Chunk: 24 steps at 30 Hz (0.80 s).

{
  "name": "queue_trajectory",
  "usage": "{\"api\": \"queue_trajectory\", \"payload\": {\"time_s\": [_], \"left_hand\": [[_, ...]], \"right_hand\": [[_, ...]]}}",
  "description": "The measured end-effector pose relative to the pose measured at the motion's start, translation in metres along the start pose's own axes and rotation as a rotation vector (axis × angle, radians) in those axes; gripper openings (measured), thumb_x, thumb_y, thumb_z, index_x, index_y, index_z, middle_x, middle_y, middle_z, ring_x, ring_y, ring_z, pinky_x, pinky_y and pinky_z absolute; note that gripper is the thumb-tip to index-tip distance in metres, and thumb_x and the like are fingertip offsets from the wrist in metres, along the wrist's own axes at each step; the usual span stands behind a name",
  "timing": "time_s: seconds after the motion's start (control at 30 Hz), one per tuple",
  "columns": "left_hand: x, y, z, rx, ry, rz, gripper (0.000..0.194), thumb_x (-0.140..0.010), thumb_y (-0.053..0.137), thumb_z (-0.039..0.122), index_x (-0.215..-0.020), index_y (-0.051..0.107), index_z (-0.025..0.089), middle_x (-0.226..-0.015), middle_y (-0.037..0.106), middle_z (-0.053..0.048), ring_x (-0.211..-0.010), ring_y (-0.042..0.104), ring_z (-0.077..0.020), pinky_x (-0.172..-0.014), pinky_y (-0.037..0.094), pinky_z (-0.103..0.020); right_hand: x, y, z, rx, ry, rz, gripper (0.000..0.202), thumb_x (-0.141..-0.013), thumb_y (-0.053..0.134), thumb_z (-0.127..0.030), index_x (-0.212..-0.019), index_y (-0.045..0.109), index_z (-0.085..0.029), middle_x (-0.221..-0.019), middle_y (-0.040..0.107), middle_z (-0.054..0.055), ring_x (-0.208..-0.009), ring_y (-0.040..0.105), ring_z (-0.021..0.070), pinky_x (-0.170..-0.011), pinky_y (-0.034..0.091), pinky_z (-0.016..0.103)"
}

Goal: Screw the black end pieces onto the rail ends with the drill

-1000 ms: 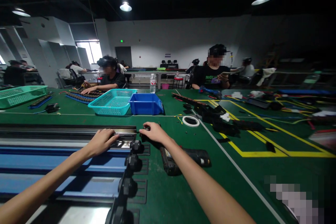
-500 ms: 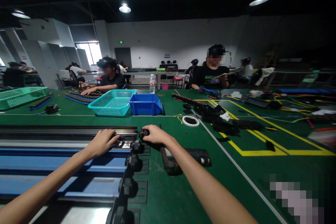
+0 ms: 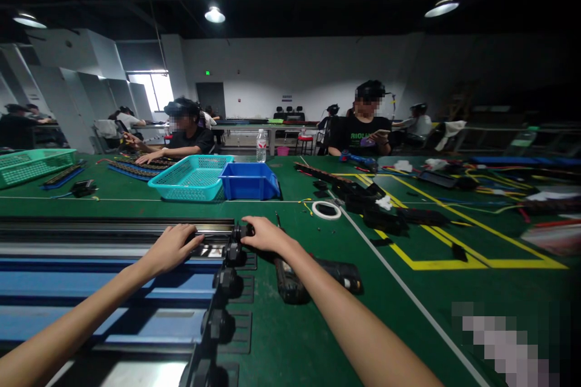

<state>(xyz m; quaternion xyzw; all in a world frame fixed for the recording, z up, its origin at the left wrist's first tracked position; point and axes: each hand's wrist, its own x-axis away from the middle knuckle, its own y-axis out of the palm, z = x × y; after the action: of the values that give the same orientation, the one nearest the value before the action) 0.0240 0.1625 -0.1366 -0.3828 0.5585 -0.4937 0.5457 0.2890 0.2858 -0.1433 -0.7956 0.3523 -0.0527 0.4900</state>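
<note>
My left hand (image 3: 170, 249) lies over the farthest metal rail (image 3: 113, 230), its fingers bent over the rail close to the right end and the thumb along the near side. At that end my right hand (image 3: 265, 234) pinches a black cable gland (image 3: 239, 232) between thumb and fingers, touching the rail's end cap. Nearer to me lie several parallel blue and silver rails (image 3: 113, 281). Each carries a black hexagonal gland (image 3: 229, 282) at its right end. Flat black slotted tabs (image 3: 240, 290) stick out beside them.
A black power tool (image 3: 293, 287) lies under my right forearm. Beyond the rails stand a turquoise basket (image 3: 186, 184), a blue bin (image 3: 250, 181) and a water bottle (image 3: 261, 146). A white tape ring (image 3: 326, 210) and black parts lie to the right. Co-workers sit across the table.
My right hand has brought the cable gland left, closing the small gap to the rail's end. My left hand stays on the rail. The view has shifted slightly.
</note>
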Motion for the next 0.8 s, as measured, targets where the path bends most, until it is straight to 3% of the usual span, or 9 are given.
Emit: {"api": "queue_trajectory", "payload": {"time_s": [0.13,0.27,0.6,0.8], "left_hand": [[0.000,0.000,0.001,0.014,0.008,-0.003,0.045,-0.093,0.028,0.054,-0.080,0.055,0.020,-0.084,0.064,-0.006,-0.083,0.058,-0.0226,-0.074,0.037,-0.032],[-0.001,-0.001,0.002,0.020,0.000,-0.006,0.045,-0.093,0.028,0.054,-0.080,0.055,0.020,-0.086,0.064,-0.007,-0.084,0.057,-0.0228,-0.075,0.037,-0.032],[0.001,-0.001,0.004,-0.005,-0.020,-0.021,0.048,-0.093,0.025,0.056,-0.083,0.055,0.020,-0.086,0.063,-0.006,-0.085,0.055,-0.0228,-0.074,0.035,-0.032],[-0.001,-0.001,0.003,0.003,-0.017,-0.012,0.047,-0.093,0.026,0.056,-0.085,0.056,0.020,-0.087,0.062,-0.006,-0.085,0.055,-0.0225,-0.075,0.034,-0.031]], "right_hand": [[0.000,0.000,0.001,-0.025,0.039,0.008,0.051,-0.072,0.070,-0.037,-0.117,0.058,-0.018,-0.099,0.066,0.009,-0.085,0.061,0.0206,-0.069,0.044,0.026],[-0.001,0.004,0.003,-0.017,0.026,0.017,0.042,-0.072,0.071,-0.038,-0.108,0.060,-0.018,-0.092,0.066,0.006,-0.077,0.059,0.0173,-0.063,0.040,0.023],[-0.003,0.011,0.004,0.090,-0.033,0.023,0.041,-0.077,0.066,-0.040,-0.110,0.059,-0.018,-0.088,0.065,0.007,-0.074,0.060,0.0184,-0.061,0.040,0.024],[-0.002,0.007,0.001,0.140,-0.051,0.023,0.043,-0.079,0.064,-0.042,-0.114,0.058,-0.019,-0.097,0.066,0.010,-0.086,0.063,0.0235,-0.069,0.043,0.028]]}}
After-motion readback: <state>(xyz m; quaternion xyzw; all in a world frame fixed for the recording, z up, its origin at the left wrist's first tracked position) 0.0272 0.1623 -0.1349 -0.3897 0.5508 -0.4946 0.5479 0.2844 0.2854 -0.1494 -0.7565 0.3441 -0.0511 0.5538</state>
